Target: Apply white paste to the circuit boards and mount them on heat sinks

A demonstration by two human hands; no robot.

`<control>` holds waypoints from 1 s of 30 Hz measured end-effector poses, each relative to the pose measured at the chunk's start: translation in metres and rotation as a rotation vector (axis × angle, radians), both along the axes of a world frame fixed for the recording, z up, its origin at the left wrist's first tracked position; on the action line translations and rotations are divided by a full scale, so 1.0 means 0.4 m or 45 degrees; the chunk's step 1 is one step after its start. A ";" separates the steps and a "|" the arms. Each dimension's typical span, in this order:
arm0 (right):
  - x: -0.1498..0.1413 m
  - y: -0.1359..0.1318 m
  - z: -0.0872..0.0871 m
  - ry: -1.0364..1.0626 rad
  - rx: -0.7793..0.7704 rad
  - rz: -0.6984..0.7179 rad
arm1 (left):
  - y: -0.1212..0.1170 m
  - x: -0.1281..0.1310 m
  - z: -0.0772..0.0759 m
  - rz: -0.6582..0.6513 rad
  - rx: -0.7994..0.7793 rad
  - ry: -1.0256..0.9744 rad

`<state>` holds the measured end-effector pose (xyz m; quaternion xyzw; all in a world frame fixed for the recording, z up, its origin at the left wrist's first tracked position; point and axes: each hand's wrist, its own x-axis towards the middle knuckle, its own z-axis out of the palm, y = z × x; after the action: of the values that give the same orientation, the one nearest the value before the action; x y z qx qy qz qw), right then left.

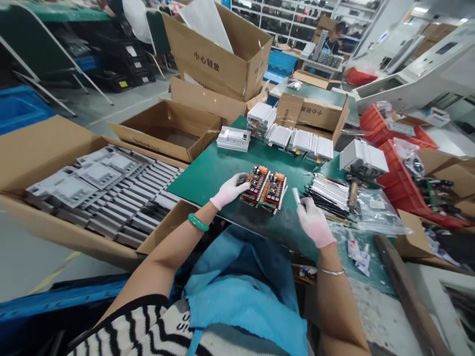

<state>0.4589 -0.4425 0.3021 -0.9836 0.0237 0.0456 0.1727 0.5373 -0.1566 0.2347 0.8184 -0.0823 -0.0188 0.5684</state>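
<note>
Two circuit boards with orange and black parts, a left one point(257, 181) and a right one point(275, 190), lie side by side on other boards on the green table. My left hand point(233, 191), in a white glove, has its fingers closed on the left edge of the left circuit board. To the right of the boards, my gloved right hand point(313, 221) pinches a short silvery strip point(296, 196) that points up and away from me. Close beyond that hand lies a bundle of silvery metal strips point(330, 190) and dark, thin lengths.
A hammer point(353, 193) rests beside a clear plastic bag point(382, 212). Silver finned housings point(302, 141) line the table's far side. An open carton point(122, 247) full of grey housings stands at left. Red bins point(401, 183) stand at right.
</note>
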 end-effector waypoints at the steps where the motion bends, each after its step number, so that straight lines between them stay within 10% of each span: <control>1: -0.001 0.021 0.003 -0.042 0.060 -0.010 | -0.002 -0.003 0.000 -0.026 -0.017 -0.004; 8: 0.028 0.127 -0.016 -0.064 0.215 -0.021 | -0.002 -0.020 0.017 -0.152 0.105 -0.113; 30: 0.002 0.065 -0.060 -0.107 0.409 -0.061 | -0.088 -0.068 0.015 -0.145 0.180 0.012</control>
<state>0.4596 -0.4164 0.2781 -0.9436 0.0324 0.0035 0.3295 0.5102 -0.1918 0.2408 0.8504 -0.1245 -0.0606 0.5075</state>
